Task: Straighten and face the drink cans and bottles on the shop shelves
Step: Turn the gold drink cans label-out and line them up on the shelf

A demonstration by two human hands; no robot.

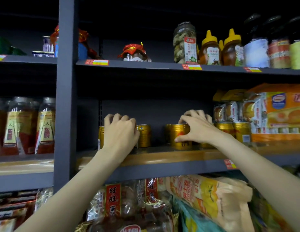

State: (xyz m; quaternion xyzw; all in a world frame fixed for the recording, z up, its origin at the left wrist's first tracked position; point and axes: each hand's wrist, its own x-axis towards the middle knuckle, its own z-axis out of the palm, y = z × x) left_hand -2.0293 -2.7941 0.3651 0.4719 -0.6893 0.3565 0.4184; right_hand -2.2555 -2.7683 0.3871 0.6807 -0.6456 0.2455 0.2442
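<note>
Cans: gold cans upright on middle shelf (162, 158) | left hand (119, 131): curled over top of left gold can (101, 137), second can (143, 135) just beside | right hand (196, 127): grips centre gold can (180, 136), thumb on its front | more gold cans (234, 131) right of it.

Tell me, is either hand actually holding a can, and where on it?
Yes. The left hand grips a gold can over its top. The right hand holds another gold can, fingers over its rim, thumb on its front.
</note>
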